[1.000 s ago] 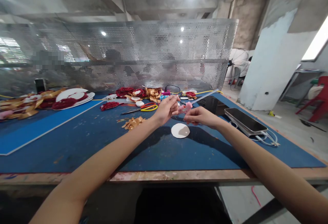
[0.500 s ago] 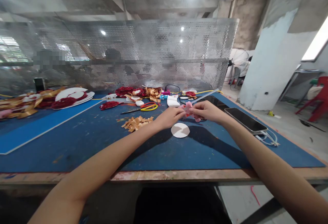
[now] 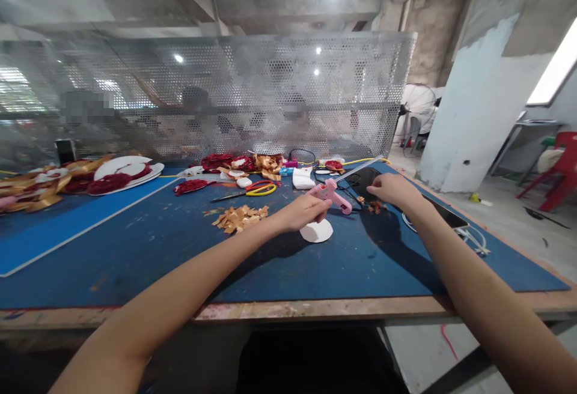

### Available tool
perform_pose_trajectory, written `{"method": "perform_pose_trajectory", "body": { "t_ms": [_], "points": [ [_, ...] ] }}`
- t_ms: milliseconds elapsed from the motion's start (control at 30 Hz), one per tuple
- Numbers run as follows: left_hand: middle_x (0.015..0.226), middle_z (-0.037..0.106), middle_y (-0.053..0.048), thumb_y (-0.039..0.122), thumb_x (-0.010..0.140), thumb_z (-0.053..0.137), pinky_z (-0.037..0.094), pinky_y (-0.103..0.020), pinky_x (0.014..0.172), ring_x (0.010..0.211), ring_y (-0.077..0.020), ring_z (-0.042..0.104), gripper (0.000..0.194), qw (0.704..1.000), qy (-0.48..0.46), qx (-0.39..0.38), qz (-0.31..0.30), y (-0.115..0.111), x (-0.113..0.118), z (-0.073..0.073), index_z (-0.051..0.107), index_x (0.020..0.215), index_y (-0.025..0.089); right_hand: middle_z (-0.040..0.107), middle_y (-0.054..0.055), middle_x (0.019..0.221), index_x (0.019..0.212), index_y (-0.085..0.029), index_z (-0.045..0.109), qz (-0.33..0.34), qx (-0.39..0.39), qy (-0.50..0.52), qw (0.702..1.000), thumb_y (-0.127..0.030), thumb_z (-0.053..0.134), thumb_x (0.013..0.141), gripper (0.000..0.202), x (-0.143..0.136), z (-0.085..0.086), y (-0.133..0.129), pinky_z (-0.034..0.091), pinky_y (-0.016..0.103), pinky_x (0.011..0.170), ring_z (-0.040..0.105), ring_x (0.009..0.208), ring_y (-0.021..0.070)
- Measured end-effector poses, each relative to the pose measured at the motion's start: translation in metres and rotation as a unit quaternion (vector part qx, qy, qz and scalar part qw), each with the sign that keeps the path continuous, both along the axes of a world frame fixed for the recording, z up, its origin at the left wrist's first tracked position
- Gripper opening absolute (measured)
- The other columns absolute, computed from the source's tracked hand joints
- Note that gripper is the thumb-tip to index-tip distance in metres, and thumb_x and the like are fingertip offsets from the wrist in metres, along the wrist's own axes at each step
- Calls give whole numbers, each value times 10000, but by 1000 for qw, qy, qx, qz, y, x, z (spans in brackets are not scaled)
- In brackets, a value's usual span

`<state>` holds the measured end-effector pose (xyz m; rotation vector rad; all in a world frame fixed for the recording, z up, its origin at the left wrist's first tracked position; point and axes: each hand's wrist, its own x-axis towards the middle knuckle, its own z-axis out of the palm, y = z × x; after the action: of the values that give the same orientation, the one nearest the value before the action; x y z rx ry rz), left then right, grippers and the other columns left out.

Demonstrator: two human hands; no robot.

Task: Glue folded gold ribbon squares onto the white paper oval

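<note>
The disc (image 3: 317, 233) lies flat on the mat (image 3: 315, 277). The glue gun (image 3: 326, 190) is just beyond the disc, its handle to the disc's right. Your left hand (image 3: 306, 211) is half curled by the disc's far edge, next to the gun; whether it grips the gun is unclear. Your right hand (image 3: 395, 191), right of the disc near brown bits (image 3: 376, 206), has bent fingers; any hold cannot be determined. Scraps (image 3: 240, 218) lie left of the disc.

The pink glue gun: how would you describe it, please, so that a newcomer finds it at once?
On the blue table, find the white disc near the middle. Just beyond it, at the left hand, is the pink glue gun, set apart from its neighbours by its pink pistol shape.
</note>
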<state>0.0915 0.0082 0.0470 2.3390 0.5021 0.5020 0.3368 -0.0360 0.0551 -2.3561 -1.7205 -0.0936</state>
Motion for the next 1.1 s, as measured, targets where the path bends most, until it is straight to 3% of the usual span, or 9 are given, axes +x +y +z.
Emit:
{"method": "perform_pose_trajectory", "body": {
  "t_ms": [200,300,433,600,700,800,933,1033,1100],
  "points": [
    [566,593,-57,703,820,244,266,-225,416,421,-97,472,658,966,39,-249,-63,0,-1,5,570,632,164,686,134,800,776,-148,685,-14,39,25,999,-355,488,793,286,-5,8,-6,420,290,581,636,741,237],
    [722,666,-88,766,774,218,338,-223,461,522,-123,566,734,941,41,-321,-98,2,-2,7,609,714,148,666,89,661,616,-146,635,71,-41,154,985,-380,534,772,300,-11,10,-8,404,244,499,587,550,151],
    [871,687,-104,799,741,220,427,-270,599,676,-172,625,787,912,40,-389,-127,5,-4,7,658,807,147,629,34,613,663,-161,634,215,-99,275,932,-462,557,765,327,-28,11,-12,339,218,398,457,413,80],
    [986,676,-134,820,721,180,433,-346,762,812,-225,633,868,885,15,-446,-133,9,-3,4,675,927,138,639,47,782,927,-170,626,382,-19,363,850,-525,374,874,439,-60,5,-15,457,236,563,579,662,125],
    [1019,668,-149,834,704,187,420,-360,804,883,-248,624,894,878,8,-460,-131,10,-2,1,659,1001,135,633,63,1020,1142,-199,566,452,73,344,820,-473,448,863,408,-77,-7,-13,473,270,712,585,861,156],
    [1023,672,-127,823,712,230,408,-376,832,905,-255,624,847,875,0,-468,-126,9,-2,-1,622,1079,167,651,58,993,1123,-192,593,449,140,286,835,-387,532,832,356,-86,-21,-9,457,283,736,587,851,168],
    [1058,662,-145,809,732,214,387,-393,878,1007,-282,590,846,863,-7,-488,-134,5,-2,0,634,1044,145,686,36,835,993,-187,668,393,208,281,851,-367,458,874,302,-88,-29,-5,443,272,677,592,724,156],
    [1144,625,-153,792,753,191,381,-401,890,1081,-293,549,850,840,-31,-522,-148,3,-2,3,632,1062,135,679,20,751,801,-184,682,351,260,372,819,-393,475,860,299,-87,-25,-5,452,273,700,601,704,150],
    [1203,590,-156,781,764,173,378,-410,897,1105,-300,531,860,825,-49,-541,-157,4,-2,5,625,1079,121,665,13,703,689,-187,635,328,267,491,762,-431,518,827,304,-85,-20,-4,470,277,695,608,678,146]
  ]
}}
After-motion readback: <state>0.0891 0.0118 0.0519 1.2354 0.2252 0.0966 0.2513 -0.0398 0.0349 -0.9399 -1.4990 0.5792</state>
